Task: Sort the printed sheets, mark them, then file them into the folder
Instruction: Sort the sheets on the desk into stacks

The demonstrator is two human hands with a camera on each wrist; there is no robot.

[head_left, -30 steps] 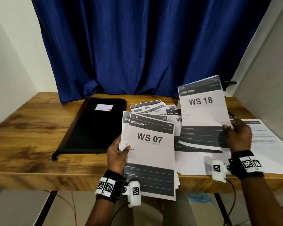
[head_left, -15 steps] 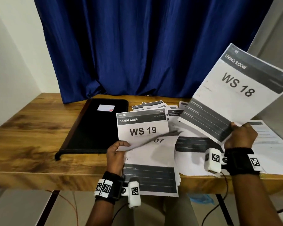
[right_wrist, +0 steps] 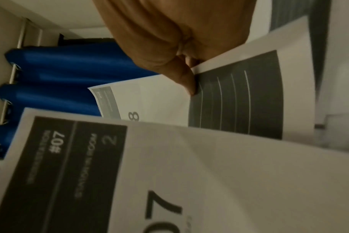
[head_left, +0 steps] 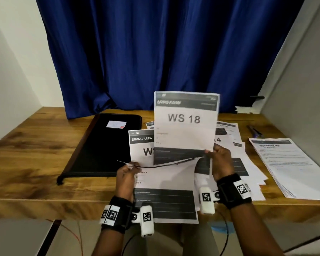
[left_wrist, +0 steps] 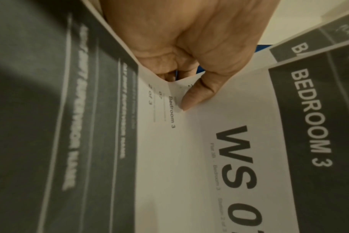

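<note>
A sheet [head_left: 185, 124] is pinched upright by the right hand [head_left: 221, 163]; a stack's [head_left: 164, 200] top page, at the table's [head_left: 35, 163] front edge, is pinched by the left hand [head_left: 126, 180].

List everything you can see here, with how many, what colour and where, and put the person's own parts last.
WS 18 sheet: one, white with dark bands, held upright above the middle pile.
Dining Area sheet: one, white and dark, lifted off the near pile, partly behind WS 18.
WS 07 sheet: one, white and dark, headed Bedroom 3, top of the near pile.
Loose sheets: several, count unclear, fanned out right of centre.
Text sheets: a stack, white, far right.
Folder: one, black, white label, left, closed.
Pen: one, dark, back right.
Table: one, wood.
Curtain: one, blue, behind.
Left hand: pinches the Dining Area sheet.
Right hand: pinches WS 18's lower corner.
</note>
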